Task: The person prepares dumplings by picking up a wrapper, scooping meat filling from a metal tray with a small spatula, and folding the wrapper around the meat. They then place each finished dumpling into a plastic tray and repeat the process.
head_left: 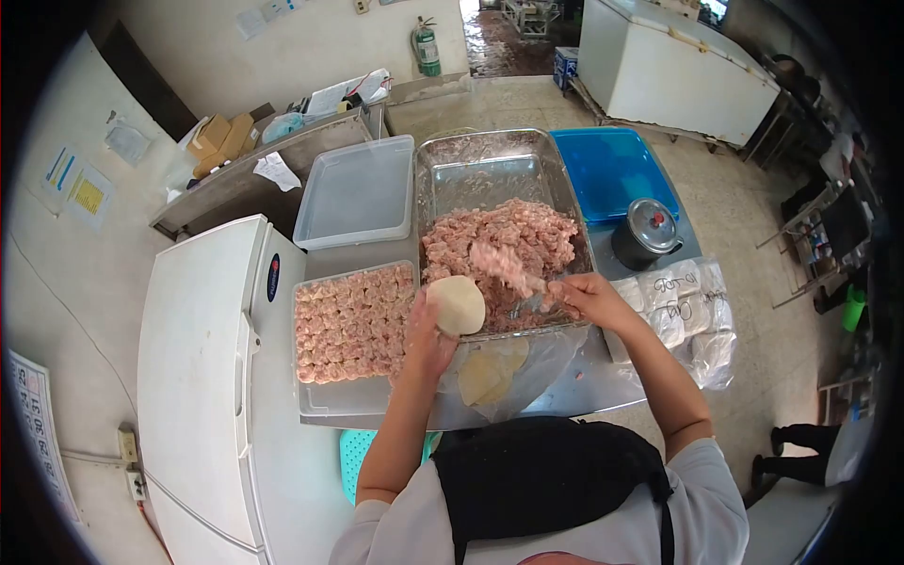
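On the clear bags [680, 303] to my right there is black handwriting, but I cannot make out the characters. The white freezer [202, 377] to my left carries a small dark blue logo [273, 277], too small to read. The wall papers [75, 184] and the calendar [38, 424] show print I cannot read.

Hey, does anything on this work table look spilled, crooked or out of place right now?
Nothing stands out. The left hand holds a round wrapper, the right hand holds a utensil in the metal pan of minced meat, and the dumplings sit in neat rows in their tray.
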